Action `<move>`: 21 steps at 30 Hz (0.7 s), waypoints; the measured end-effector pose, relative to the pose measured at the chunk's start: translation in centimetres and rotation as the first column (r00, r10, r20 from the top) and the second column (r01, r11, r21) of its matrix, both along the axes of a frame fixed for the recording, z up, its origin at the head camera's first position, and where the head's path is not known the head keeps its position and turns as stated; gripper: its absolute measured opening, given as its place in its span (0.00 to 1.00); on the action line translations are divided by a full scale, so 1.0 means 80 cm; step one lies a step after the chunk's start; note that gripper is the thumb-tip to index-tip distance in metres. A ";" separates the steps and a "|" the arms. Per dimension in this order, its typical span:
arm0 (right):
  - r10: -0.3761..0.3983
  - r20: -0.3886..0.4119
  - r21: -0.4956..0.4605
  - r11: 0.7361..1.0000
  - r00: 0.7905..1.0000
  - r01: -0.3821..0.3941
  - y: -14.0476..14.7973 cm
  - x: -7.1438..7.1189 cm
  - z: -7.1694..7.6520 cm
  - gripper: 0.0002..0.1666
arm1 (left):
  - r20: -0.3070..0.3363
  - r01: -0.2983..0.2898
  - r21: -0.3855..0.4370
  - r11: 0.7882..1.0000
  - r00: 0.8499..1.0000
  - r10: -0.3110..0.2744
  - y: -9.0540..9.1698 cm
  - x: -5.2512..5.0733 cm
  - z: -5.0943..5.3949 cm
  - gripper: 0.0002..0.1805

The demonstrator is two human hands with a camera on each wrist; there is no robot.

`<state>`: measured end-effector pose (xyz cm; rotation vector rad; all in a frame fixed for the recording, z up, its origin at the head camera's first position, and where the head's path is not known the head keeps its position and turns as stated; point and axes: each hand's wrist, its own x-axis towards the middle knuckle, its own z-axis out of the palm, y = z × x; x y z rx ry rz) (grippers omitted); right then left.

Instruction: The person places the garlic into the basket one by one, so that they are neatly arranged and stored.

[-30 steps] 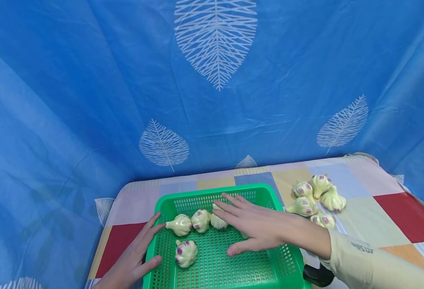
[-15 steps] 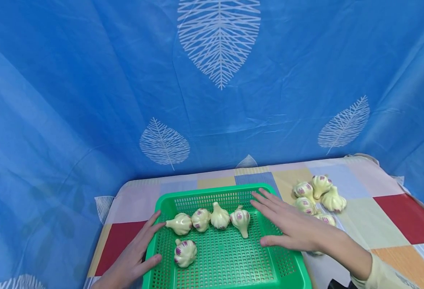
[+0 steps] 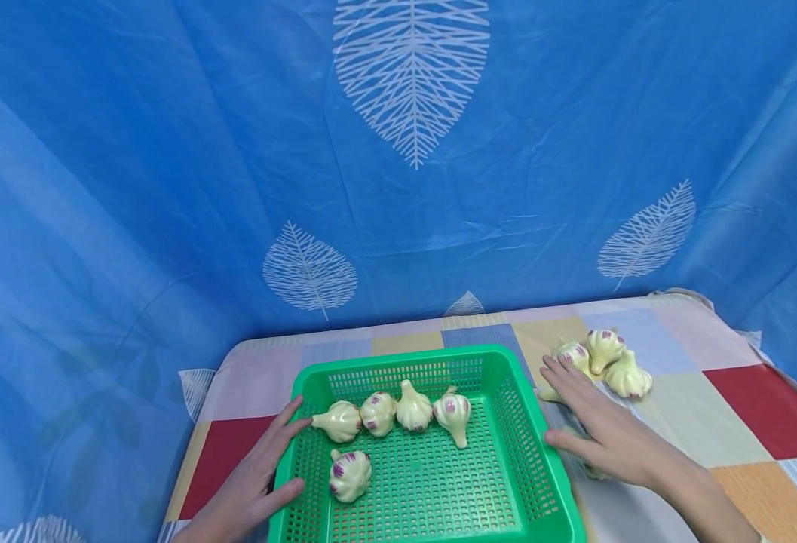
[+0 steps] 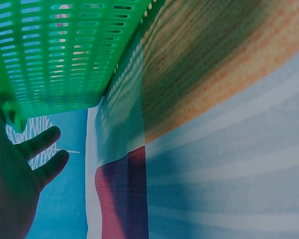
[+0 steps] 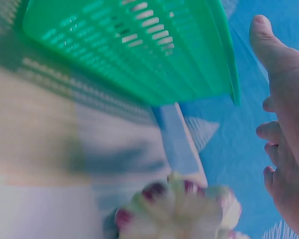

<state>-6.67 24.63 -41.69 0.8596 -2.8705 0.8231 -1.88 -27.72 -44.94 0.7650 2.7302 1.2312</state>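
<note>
A green plastic basket (image 3: 405, 359) holds several garlic bulbs: four-part back row ending in a garlic bulb (image 3: 452, 413) with its stem toward me, plus one garlic bulb (image 3: 350, 477) nearer the left front. My left hand (image 3: 252, 483) lies at the basket's left rim, fingers spread and thumb over the edge. Past the right rim, my right hand (image 3: 605, 430) hovers with straight fingers over a pile of garlic bulbs (image 3: 627, 375), hiding some of them. In the right wrist view that hand (image 5: 289, 114) holds nothing, and blurred garlic (image 5: 179, 211) shows below it.
A patchwork cloth (image 3: 676, 415) covers the table. Behind it hangs a blue curtain (image 3: 507, 188) with white leaf prints. The basket's side wall (image 5: 139, 50) rises between my right hand and the bulbs inside.
My right hand has moved right, from above the basket to the loose garlic pile, uncovering the back-row bulbs. The left hand stays at the left rim.
</note>
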 end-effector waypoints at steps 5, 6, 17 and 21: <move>-0.071 0.064 -0.066 0.995 0.995 0.075 0.023 0.009 -0.009 0.51 | -0.002 -0.007 0.006 1.000 1.000 0.007 0.000 0.000 0.000 0.37; -0.089 0.084 -0.074 0.993 0.992 0.095 0.028 0.011 -0.010 0.51 | 0.002 -0.012 0.011 1.000 1.000 0.012 0.000 0.000 0.000 0.37; -0.251 0.088 -0.156 0.952 0.964 0.263 0.082 0.033 -0.049 0.57 | -0.001 -0.005 0.022 1.000 1.000 0.005 -0.001 -0.001 -0.004 0.38; -0.339 0.057 -0.221 0.913 0.939 0.343 0.095 0.047 -0.068 0.57 | -0.023 0.008 0.004 1.000 1.000 -0.008 -0.002 -0.001 -0.005 0.38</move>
